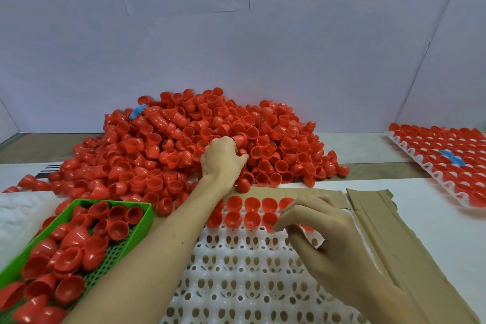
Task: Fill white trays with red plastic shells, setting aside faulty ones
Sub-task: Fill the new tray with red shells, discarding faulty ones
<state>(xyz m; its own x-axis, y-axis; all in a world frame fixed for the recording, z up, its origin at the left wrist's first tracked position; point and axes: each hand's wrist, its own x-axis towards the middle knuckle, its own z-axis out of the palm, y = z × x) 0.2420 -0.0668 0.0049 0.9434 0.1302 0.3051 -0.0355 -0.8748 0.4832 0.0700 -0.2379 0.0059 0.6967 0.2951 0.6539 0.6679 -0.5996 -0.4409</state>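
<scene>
White perforated plastic tray (pixel 236 251), two far rows started. Right hand (pixel 319 229) curled, pinching a red plastic shell (pixel 306 227) into row two; left hand (pixel 222 159) clawed round shells (pixel 242 151) in the loose heap (pixel 171 134). Press level, check rims, duds into green mesh basket (pixel 118 202).

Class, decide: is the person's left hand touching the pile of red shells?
Touching. The head view shows the left hand with its fingers curled in among the pile of red shells, no gap visible.

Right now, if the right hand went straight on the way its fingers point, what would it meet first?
Likely the nearest red shell seated in the second row of the white tray, just left of the right hand; depth is unclear, it may pass over.
</scene>
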